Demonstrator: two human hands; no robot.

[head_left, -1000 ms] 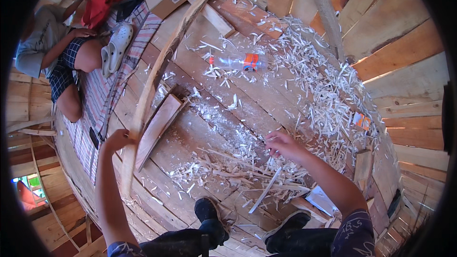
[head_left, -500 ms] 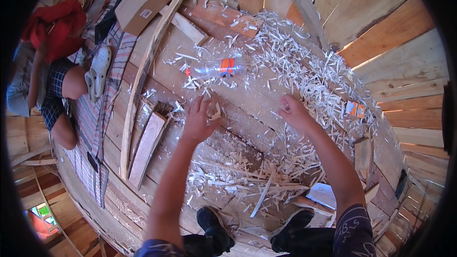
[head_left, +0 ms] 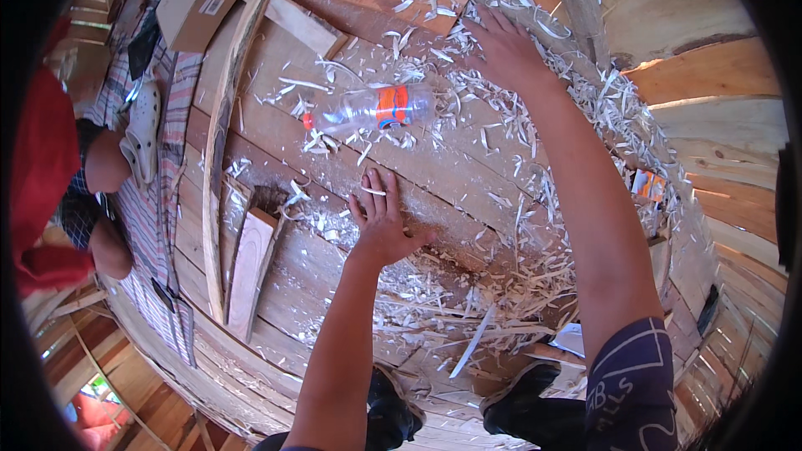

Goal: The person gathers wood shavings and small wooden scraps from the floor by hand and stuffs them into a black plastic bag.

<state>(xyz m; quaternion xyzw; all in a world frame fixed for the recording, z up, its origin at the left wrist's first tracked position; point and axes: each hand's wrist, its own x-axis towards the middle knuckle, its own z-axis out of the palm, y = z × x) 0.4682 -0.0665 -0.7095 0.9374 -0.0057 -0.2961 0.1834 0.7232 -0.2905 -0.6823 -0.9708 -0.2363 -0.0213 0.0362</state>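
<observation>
My left hand [head_left: 384, 225] lies palm down on the plank floor with its fingers spread, a curl of shaving across them. Farther off, my right arm stretches out, and my right hand [head_left: 508, 48] is on the pale wood shavings [head_left: 576, 92] heaped along the wall, fingers extended. Whether anything is under that palm is hidden. Between the hands and a little beyond the left one, a clear plastic bottle [head_left: 355, 110] with an orange label and red cap lies on its side. More shavings [head_left: 443, 305] are strewn nearer my feet, with sawdust among them.
A long curved wooden strip [head_left: 219, 138] and a short board [head_left: 253, 271] lie at left. Beyond stand a cardboard box [head_left: 205, 0] and a plank [head_left: 305, 25]. A person in red [head_left: 38, 175] sits on a striped mat [head_left: 171, 175] by pale clogs [head_left: 144, 129]. A post [head_left: 576, 0] stands far right.
My right hand has reached forward onto the shavings by the wall. My left hand has shifted right and slightly nearer, now flat on the floor. The seated person has moved the red cloth lower.
</observation>
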